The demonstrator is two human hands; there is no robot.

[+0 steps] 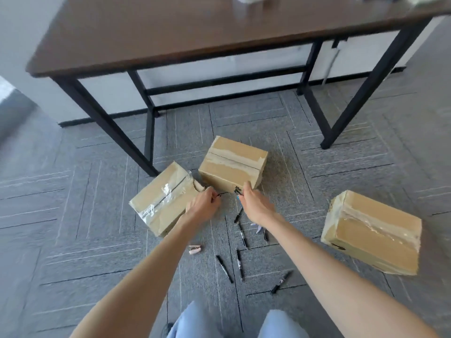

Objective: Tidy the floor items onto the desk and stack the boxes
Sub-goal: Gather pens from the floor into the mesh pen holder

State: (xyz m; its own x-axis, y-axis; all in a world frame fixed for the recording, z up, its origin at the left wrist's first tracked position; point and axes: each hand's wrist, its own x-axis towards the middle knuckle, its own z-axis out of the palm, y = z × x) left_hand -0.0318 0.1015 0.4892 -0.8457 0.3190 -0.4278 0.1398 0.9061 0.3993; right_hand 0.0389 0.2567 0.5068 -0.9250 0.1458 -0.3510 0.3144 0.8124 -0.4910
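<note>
Three taped cardboard boxes lie on the grey carpet: a left box (161,198), a middle box (233,163) and a right box (373,231). Several black pens (224,265) are scattered on the floor in front of them, with a small pink stapler (195,248) near my left forearm. My left hand (202,207) is closed on a thin black pen between the left and middle boxes. My right hand (255,203) pinches a small dark item at the middle box's near edge; what it is stays unclear. The brown desk (170,32) stands behind.
The desk's black metal legs (105,120) come down just behind the left box and at the far right (361,93). White items sit blurred at the desk's far edge. My light blue trouser knees (195,323) show at the bottom.
</note>
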